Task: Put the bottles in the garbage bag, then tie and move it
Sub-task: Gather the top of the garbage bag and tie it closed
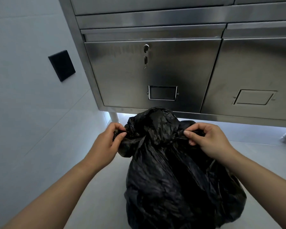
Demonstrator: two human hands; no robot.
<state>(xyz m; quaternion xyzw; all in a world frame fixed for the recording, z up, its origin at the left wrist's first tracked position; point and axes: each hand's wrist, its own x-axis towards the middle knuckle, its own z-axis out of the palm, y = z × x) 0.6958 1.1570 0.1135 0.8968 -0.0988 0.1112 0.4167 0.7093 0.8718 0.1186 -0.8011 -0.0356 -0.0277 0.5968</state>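
both hands pinching the bag's top

the black garbage bag (180, 179) sits on the pale floor (97, 195) before a steel cabinet (155, 71). the left hand (106, 144) and right hand (210, 141) each pinch a gathered corner of it, fingers curled.

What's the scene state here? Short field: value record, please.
garbage bag: black, bulging, top gathered between the hands
left hand: pinches bunched plastic at the top left
right hand: pinches bunched plastic at the top right
bottles: none visible
backdrop: steel cabinet, key in its lock
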